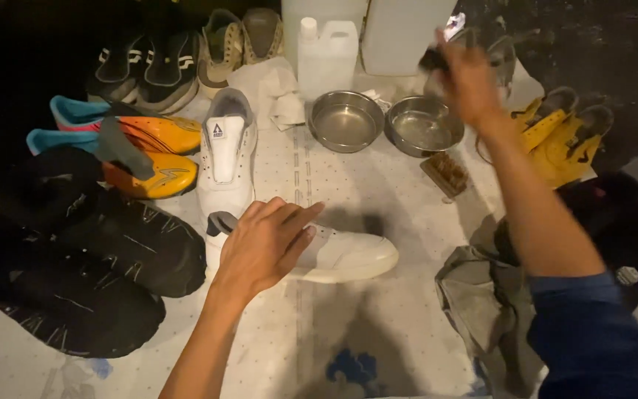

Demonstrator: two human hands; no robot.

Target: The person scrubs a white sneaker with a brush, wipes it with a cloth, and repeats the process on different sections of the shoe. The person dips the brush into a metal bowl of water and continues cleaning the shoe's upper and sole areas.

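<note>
My left hand [263, 247] lies spread on a white sneaker [334, 255] at centre frame; my right hand [467, 77], upper right, grips something dark, perhaps a brush, blurred.

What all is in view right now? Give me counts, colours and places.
white shoes: 2, white, centre, one under left hand
orange boots: 2, orange with blue, left
black shoes: several, black, left and far left
tan shoes: 2, far centre
bowls: 2, steel, far centre
jug: 1, white, behind bowls
brush: 1, brown, right of bowls
yellow shoes: 2, right
cloth: 1, grey, lower right
left hand: on white shoe
right hand: raised, gripping a blurred dark thing
</note>
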